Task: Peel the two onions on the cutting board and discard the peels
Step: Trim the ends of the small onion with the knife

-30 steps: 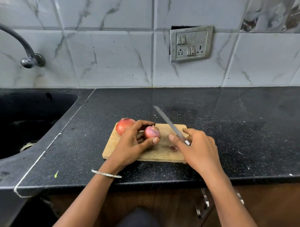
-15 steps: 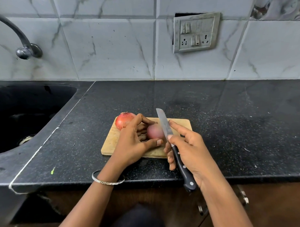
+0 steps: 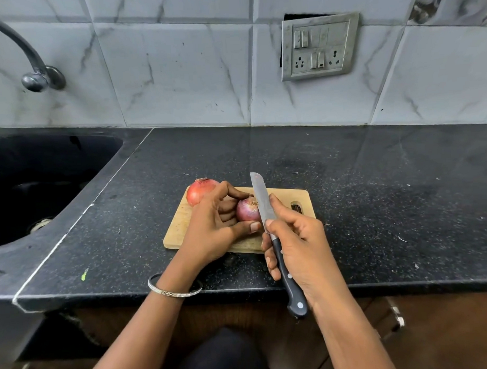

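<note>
change: swings the black-handled steel knife (image 3: pixel 260 197) in beside the small purple round onion (image 3: pixel 246 212), ready to cut its end. grips knife in right hand (image 3: pixel 299 246), holds onion on pale wooden cutting board (image 3: pixel 284 196) with left hand (image 3: pixel 210 229). big red round onion (image 3: pixel 199 190) unpeeled too.

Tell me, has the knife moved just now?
Yes. The knife swung from slanting over the cutting board to straight across it, against the small onion.

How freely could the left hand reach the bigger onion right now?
Probably yes, once freed: the bigger onion lies just beyond the left hand, which grips the smaller onion.
</note>
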Action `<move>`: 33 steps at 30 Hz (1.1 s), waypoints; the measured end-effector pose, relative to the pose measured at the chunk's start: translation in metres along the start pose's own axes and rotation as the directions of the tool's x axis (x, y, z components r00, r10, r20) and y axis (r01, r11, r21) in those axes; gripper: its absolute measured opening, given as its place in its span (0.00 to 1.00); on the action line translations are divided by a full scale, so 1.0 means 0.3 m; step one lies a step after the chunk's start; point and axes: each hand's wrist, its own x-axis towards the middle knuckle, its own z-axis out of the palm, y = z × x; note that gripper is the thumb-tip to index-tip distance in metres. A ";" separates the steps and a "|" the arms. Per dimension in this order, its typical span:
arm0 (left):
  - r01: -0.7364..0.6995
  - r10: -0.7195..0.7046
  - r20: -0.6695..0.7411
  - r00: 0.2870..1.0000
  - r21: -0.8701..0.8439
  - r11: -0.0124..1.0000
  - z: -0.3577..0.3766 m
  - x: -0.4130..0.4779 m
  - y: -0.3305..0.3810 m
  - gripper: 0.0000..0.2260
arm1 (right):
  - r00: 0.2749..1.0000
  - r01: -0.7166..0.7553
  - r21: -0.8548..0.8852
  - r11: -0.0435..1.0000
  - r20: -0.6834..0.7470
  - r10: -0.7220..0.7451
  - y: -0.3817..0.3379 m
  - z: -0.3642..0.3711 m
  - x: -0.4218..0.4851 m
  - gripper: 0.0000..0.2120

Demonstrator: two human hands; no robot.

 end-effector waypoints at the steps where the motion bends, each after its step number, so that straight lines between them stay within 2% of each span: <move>1: 0.009 -0.009 -0.006 1.000 -0.015 1.000 0.000 0.001 -0.002 0.21 | 1.000 0.001 0.014 1.000 -0.006 0.000 -0.001 0.005 -0.002 0.22; 10: -0.002 0.001 -0.043 0.999 -0.018 1.000 0.005 0.000 0.002 0.20 | 0.994 -0.044 0.120 0.992 -0.097 0.056 0.007 0.033 0.039 0.21; 17: -0.009 0.009 -0.042 0.999 0.001 1.000 0.012 -0.001 0.005 0.21 | 0.992 -0.026 0.127 0.992 -0.120 0.042 0.000 0.039 0.000 0.14; 20: -0.015 0.016 -0.062 0.998 0.024 1.000 0.010 -0.001 0.007 0.20 | 0.987 -0.041 0.126 0.991 -0.150 0.060 -0.007 0.052 0.046 0.18; 26: 0.011 -0.009 -0.067 0.998 0.029 1.000 0.017 0.001 -0.001 0.22 | 0.989 -0.025 0.134 0.991 -0.138 0.044 -0.006 0.054 -0.021 0.19; 33: 0.012 -0.008 -0.099 0.995 0.042 0.999 0.015 0.002 0.005 0.21 | 0.985 0.003 0.094 0.996 -0.170 0.013 -0.015 0.079 0.043 0.19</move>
